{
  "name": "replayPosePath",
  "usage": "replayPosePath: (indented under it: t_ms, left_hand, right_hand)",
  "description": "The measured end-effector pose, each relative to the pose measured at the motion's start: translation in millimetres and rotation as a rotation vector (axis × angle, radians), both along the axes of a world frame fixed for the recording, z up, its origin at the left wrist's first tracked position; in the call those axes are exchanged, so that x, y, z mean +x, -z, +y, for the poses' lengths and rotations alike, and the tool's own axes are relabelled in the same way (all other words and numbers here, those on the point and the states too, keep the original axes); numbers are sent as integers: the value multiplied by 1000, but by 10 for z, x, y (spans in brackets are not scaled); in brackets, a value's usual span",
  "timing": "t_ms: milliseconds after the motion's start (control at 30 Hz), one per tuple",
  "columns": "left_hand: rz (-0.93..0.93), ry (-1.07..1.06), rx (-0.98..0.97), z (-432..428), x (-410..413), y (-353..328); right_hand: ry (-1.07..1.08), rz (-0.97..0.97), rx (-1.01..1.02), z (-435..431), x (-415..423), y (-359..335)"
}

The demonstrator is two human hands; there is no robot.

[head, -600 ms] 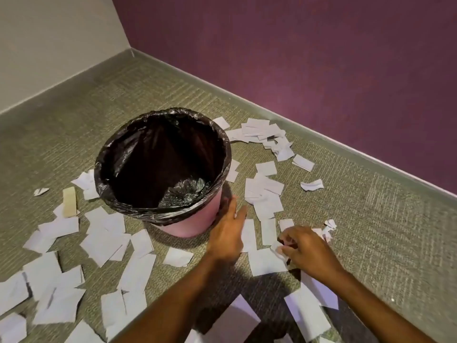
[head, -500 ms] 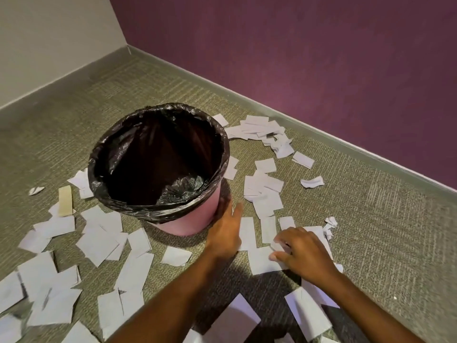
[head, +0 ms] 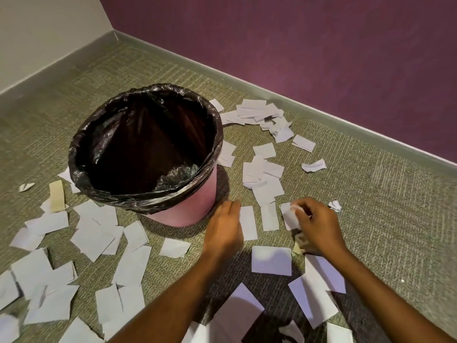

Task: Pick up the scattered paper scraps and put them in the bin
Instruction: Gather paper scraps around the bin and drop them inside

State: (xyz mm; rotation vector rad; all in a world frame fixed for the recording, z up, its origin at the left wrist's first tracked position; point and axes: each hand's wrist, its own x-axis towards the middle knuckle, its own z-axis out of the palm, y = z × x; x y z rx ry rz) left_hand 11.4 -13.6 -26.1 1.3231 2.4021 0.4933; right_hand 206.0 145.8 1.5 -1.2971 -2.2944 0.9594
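Head view — forward, down, close overhead.

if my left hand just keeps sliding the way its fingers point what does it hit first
Most likely the cluster of paper scraps just right of the bin. The left hand points past the bin's pink side, narrowly; depth is unclear, so it might graze it. The right hand pinches a scrap.

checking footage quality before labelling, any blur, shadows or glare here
Head view: the left hand and the right hand pinching a paper scrap look motion-smeared; soft shadows lie under both forearms and right of the pink bin; faint sheen on its black liner; lower-left scraps soft.
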Motion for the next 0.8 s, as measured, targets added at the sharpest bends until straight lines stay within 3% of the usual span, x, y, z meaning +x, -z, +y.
replayPosePath:
  t_ms: [100,233,367,567,800]
  left_hand:
    - [-37,64,-20,-7,81,-5]
    - [-59,105,-151,-37,152,57]
    - [-9,118,-142,-17,187,50]
    - [59,123,-131,121,239,9]
    - [37,55,-72,103,315,68]
  right_hand:
    - [48,-37,-12,228,-68,64]
    - [-73,-253,-42,357,-109,254]
    - [-183,-388,39,334,-135,324]
    - [-146,-339,-16,315,-161,339]
    - [25,-43,-292,325,-111,227]
